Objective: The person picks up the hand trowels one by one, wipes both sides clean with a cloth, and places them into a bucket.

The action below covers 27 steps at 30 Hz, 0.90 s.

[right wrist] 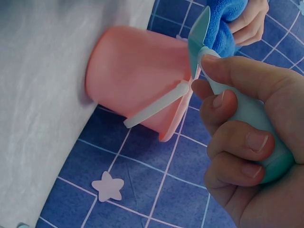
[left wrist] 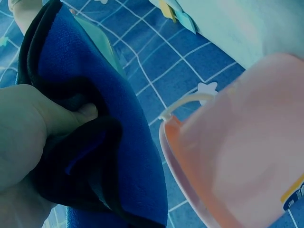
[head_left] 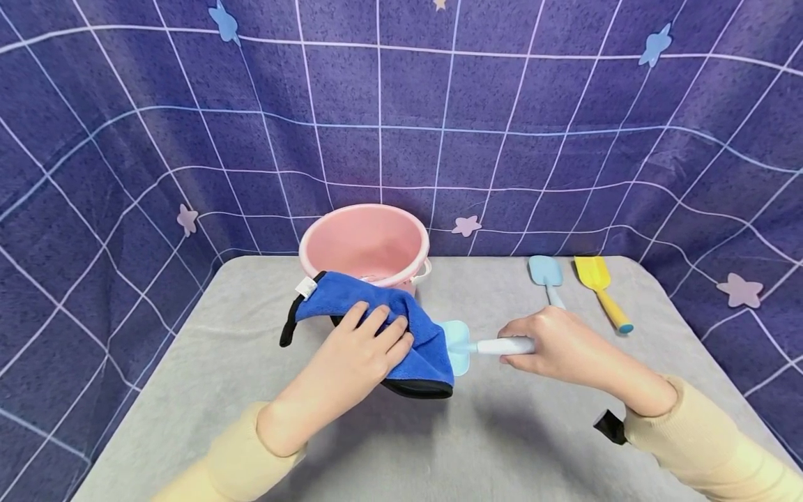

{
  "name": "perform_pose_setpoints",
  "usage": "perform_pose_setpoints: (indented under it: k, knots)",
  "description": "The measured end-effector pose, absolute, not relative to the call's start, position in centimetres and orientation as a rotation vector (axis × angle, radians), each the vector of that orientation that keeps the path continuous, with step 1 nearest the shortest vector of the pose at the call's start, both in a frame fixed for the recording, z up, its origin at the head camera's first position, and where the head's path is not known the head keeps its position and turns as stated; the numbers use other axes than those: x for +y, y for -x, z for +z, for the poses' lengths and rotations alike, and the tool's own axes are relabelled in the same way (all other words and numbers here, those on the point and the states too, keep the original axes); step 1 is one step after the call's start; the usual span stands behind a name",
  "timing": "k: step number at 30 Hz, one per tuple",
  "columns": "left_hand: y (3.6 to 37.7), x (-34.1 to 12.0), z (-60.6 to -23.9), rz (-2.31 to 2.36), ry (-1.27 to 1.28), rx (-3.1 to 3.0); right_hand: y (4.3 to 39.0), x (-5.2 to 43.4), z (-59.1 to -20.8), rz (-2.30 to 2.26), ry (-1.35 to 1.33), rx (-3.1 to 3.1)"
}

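My left hand [head_left: 364, 341] grips a blue cloth with black edging [head_left: 376, 307] in front of the pink bucket [head_left: 366, 244]; in the left wrist view the thumb [left wrist: 71, 116] presses into the cloth's [left wrist: 109, 123] folds. A light blue toy shovel [head_left: 461, 345] is held by its white handle in my right hand [head_left: 552, 345], fingers curled round it [right wrist: 247, 137]. The shovel's blade [right wrist: 198, 35] lies against the cloth's [right wrist: 223, 23] right edge.
The grey-covered table [head_left: 439, 432] carries a second light blue shovel [head_left: 544, 273] and a yellow shovel [head_left: 599, 286] at the back right. A purple checked backdrop with star shapes [head_left: 401, 104] surrounds the table. The bucket's [left wrist: 237, 156] white handle [right wrist: 156, 104] hangs at its side.
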<state>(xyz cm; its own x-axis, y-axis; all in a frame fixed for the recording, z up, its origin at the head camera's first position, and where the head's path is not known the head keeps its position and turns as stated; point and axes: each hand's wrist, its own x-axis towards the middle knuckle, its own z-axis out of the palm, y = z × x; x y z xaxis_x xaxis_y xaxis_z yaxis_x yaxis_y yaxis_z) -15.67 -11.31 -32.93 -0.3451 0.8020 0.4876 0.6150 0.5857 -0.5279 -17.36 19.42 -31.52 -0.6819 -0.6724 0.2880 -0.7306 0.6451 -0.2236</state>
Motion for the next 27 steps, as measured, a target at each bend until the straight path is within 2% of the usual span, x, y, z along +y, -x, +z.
perform_pose_setpoints:
  k: [27]
  knots:
    - [15.4,-15.4,-32.8,0.268,1.042,-2.151,17.6,19.6,-31.9,0.540,-1.156,-2.692]
